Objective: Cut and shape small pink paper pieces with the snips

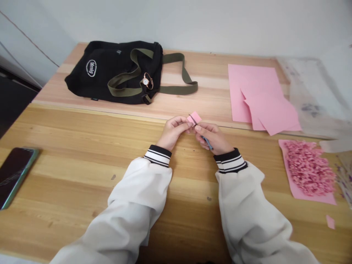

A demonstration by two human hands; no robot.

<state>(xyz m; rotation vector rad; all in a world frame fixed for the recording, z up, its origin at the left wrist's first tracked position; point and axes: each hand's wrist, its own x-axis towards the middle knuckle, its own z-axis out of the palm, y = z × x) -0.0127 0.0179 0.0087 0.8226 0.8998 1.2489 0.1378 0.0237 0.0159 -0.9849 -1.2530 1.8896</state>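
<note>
Phone [18, 176]: lies on the left part of the surface [77, 146], by its left edge, well apart from the hands.

Bag [110, 69]: flat in the far left corner, olive straps [176, 90] trailing right. A watch [145, 81] rests at its strap end, presumably set aside there to leave the wrists free.

Left hand [173, 132]: thumb and fingers closed in a pinch on a small pink paper [197, 117], midway along the surface and nearer its far edge than its near one. The grip appears meant to steady the piece.

Right hand [213, 137]: just beside the left, fingers closed around a blue-handled tool [207, 143]. Its dark, thin end crosses the paper; at this size, whether one blade or two cannot be confirmed.

Pink sheets [254, 79]: overlapping toward the far right, probably kept there as stock, with clear plastic [316, 95] beside them. Nearer, a heap of pink shreds [310, 167] sits on a base sheet [320, 199], likely to keep it gathered. Loose scrap [330, 222] lies nearer still.
</note>
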